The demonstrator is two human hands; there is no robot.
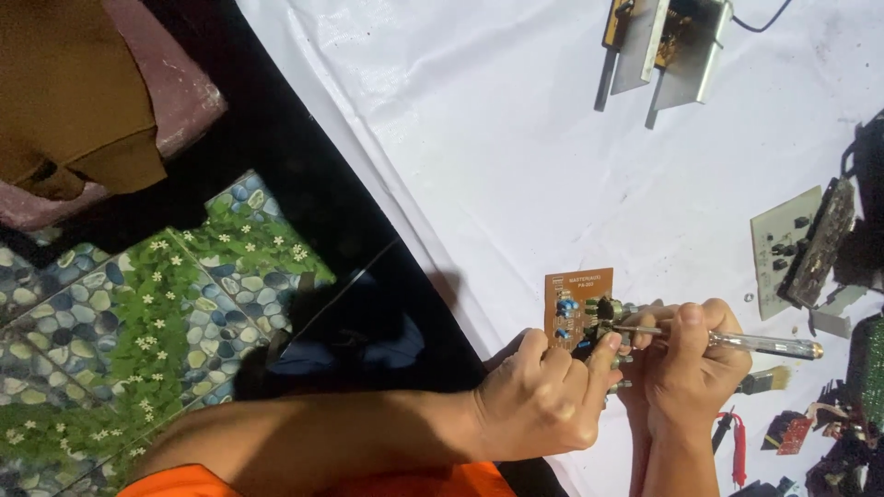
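Note:
A small brown circuit board (569,299) with blue and black parts stands at the near edge of a white sheet (516,129). My left hand (543,396) grips the board's lower edge with curled fingers. My right hand (686,364) holds a screwdriver with a clear handle (764,345). Its metal tip points left onto a dark part (603,308) on the board. Both hands sit close together, thumbs nearly touching.
Metal brackets with a board (668,41) lie at the far edge. At the right lie a pale board (781,247), dark electronics (824,244), a small brush (769,379) and red-handled tools (737,451). A floral pebble-pattern mat (138,313) and a cushion (110,101) lie left.

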